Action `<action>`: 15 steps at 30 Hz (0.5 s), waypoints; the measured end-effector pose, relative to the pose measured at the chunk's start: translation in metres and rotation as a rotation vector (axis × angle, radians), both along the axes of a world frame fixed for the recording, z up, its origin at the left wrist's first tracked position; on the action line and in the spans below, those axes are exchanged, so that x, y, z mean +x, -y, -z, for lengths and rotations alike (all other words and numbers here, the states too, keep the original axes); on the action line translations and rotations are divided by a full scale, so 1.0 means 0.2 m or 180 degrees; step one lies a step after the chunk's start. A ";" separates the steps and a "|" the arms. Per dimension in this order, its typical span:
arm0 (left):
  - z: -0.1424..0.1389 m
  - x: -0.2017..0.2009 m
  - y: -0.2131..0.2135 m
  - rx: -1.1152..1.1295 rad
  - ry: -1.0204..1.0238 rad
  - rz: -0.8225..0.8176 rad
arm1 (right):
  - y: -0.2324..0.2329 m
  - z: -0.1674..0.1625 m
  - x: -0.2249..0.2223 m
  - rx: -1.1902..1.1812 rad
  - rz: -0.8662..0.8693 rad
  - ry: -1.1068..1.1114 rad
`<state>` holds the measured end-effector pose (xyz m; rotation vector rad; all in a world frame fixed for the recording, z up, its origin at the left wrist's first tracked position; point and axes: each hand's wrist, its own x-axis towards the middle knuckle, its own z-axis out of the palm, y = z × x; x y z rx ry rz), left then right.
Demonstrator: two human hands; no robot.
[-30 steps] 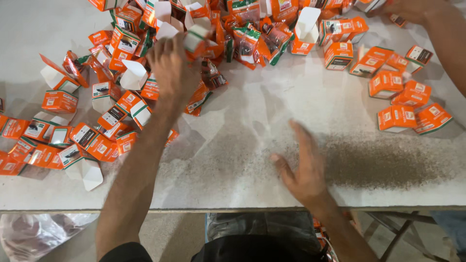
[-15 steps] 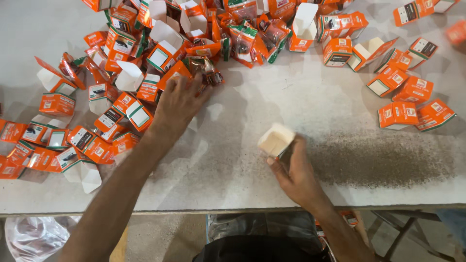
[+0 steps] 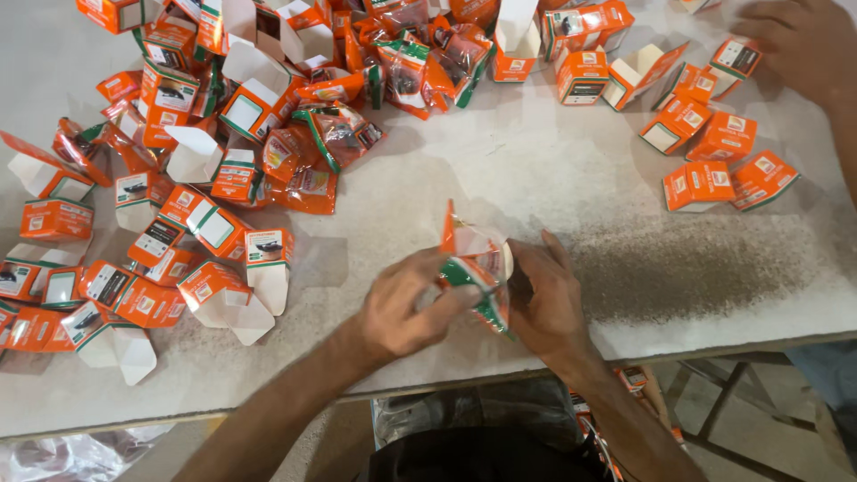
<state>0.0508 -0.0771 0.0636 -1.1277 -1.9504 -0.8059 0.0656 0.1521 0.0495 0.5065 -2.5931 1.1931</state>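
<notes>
My left hand (image 3: 406, 308) and my right hand (image 3: 544, 299) meet near the front edge of the white table (image 3: 536, 170). My right hand holds a small orange carton (image 3: 469, 243) with its top flap open. My left hand pinches a shiny orange and green packet (image 3: 478, 286) against that carton's mouth. Both hands touch the same bundle, a little above the tabletop.
Several open orange cartons (image 3: 161, 268) lie heaped at the left, and shiny packets (image 3: 339, 134) are piled at the back centre. Closed cartons (image 3: 714, 170) sit at the right. Another person's hand (image 3: 794, 40) rests at the far right corner. A dark worn patch (image 3: 696, 268) marks the table.
My left hand drew back from the pile with a packet and came to my right hand, which now holds the carton upright nearer the table's front edge.
</notes>
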 end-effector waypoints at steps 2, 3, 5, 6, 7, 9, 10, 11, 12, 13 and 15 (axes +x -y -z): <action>0.04 -0.02 -0.05 -0.0232 0.0170 0.0179 | 0.00 0.00 0.00 0.0000 -0.0015 -0.0041; 0.05 -0.03 -0.07 -0.0350 0.0194 0.0004 | 0.00 0.00 0.00 0.0014 -0.0031 -0.0129; 0.05 -0.03 -0.10 -0.0600 0.0275 -0.0321 | 0.00 0.01 0.00 0.0033 -0.0038 -0.0268; 0.04 -0.02 -0.11 -0.0567 0.0412 -0.0356 | 0.00 0.01 0.00 0.0008 -0.0007 -0.0230; 0.04 -0.01 -0.13 -0.0532 0.0566 -0.0400 | 0.01 0.02 0.00 -0.0015 0.0015 -0.0177; 0.03 0.02 -0.16 -0.0408 0.0807 -0.0629 | 0.01 0.03 0.01 -0.0003 0.0029 -0.0153; 0.03 0.02 -0.18 -0.0334 0.0908 -0.0795 | 0.01 0.03 0.02 0.0018 0.0041 -0.0166; 0.03 0.01 -0.20 -0.0262 0.1001 -0.0955 | 0.02 0.03 0.02 0.0036 0.0059 -0.0184; 0.02 0.00 -0.21 -0.0312 0.1113 -0.1015 | 0.02 0.04 0.02 0.0084 0.0038 -0.0270; 0.02 -0.02 -0.23 -0.0355 0.1221 -0.1067 | 0.02 0.04 0.02 0.0139 0.0022 -0.0359; 0.01 -0.04 -0.26 -0.0354 0.1355 -0.1121 | 0.01 0.04 0.01 0.0193 0.0003 -0.0436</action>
